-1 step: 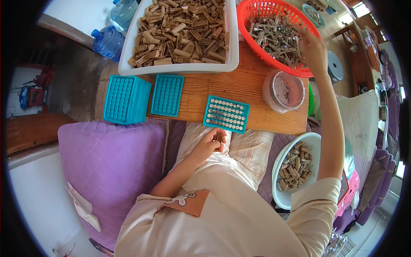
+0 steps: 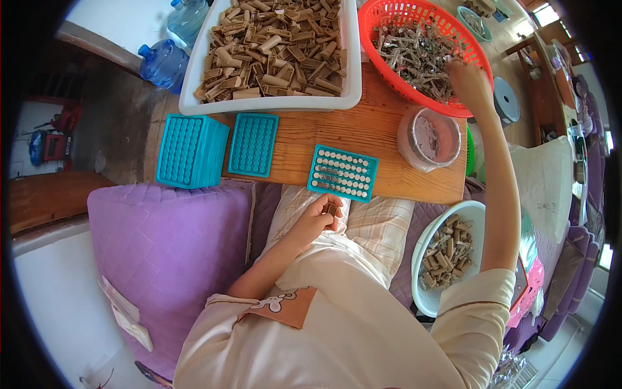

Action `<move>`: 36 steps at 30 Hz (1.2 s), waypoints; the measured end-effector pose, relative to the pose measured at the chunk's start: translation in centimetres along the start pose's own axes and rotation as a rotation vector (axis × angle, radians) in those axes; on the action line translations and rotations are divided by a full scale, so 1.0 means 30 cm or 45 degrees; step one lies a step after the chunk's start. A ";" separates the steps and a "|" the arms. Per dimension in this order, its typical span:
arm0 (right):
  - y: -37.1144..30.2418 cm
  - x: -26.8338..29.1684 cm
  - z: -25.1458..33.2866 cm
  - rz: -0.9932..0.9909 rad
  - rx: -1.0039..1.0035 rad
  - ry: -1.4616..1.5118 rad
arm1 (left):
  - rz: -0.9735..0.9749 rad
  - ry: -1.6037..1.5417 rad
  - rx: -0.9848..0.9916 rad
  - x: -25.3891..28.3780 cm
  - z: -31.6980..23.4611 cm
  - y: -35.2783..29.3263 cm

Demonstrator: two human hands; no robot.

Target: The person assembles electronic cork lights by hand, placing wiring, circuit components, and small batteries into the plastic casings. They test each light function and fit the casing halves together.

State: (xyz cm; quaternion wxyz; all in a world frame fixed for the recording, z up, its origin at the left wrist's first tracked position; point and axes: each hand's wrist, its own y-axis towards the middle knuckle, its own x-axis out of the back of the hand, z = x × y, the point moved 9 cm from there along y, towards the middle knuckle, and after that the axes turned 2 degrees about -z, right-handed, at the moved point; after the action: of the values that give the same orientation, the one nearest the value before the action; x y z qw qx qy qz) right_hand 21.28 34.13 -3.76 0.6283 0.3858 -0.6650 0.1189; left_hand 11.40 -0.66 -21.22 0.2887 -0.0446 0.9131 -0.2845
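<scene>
My left hand (image 2: 319, 214) is closed around a small brown casing (image 2: 332, 209) above my lap, just below the table's near edge. Close by lies a teal tray (image 2: 375, 176) filled with rows of round white pieces, some of them dark-marked. At the upper right my right hand (image 2: 472, 85) reaches into a red plastic basket (image 2: 433, 107). Its fingertips are down among a heap of thin, clear and greyish parts (image 2: 414, 58); whether they grip one is hidden.
A white bin (image 2: 353, 84) of brown casings stands at the back. Left of centre are stacked teal trays (image 2: 194, 152) and a single teal tray (image 2: 254, 146). A tub of pinkish stuff (image 2: 421, 152) sits near the basket. Lower right, a pale basin (image 2: 424, 292) holds brown pieces.
My right hand has shifted slightly left and downward within the red basket. The basket has tilted or moved a little. My left hand stays put with the casing.
</scene>
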 end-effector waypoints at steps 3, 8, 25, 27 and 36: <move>-0.054 -0.226 -0.023 0.837 0.174 -0.333 | -0.022 0.019 0.006 0.008 -0.007 -0.005; 0.067 -0.147 0.014 0.590 0.043 0.099 | -0.050 -0.001 0.007 0.029 -0.009 -0.002; 0.174 -0.026 0.080 -0.113 -0.337 0.848 | -0.069 -0.034 0.022 0.050 -0.013 0.014; 0.174 0.043 -0.030 -0.432 -0.477 1.160 | -0.060 -0.037 -0.005 0.051 -0.016 0.016; 0.053 0.273 -0.130 -0.515 -0.550 0.933 | -0.025 0.005 -0.003 0.011 -0.029 0.007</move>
State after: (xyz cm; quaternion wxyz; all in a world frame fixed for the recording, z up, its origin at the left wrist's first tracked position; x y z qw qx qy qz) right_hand 23.84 34.74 5.08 0.8981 0.3008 -0.3202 -0.0185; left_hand 10.67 -0.13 -20.93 0.2842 -0.0534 0.9135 -0.2863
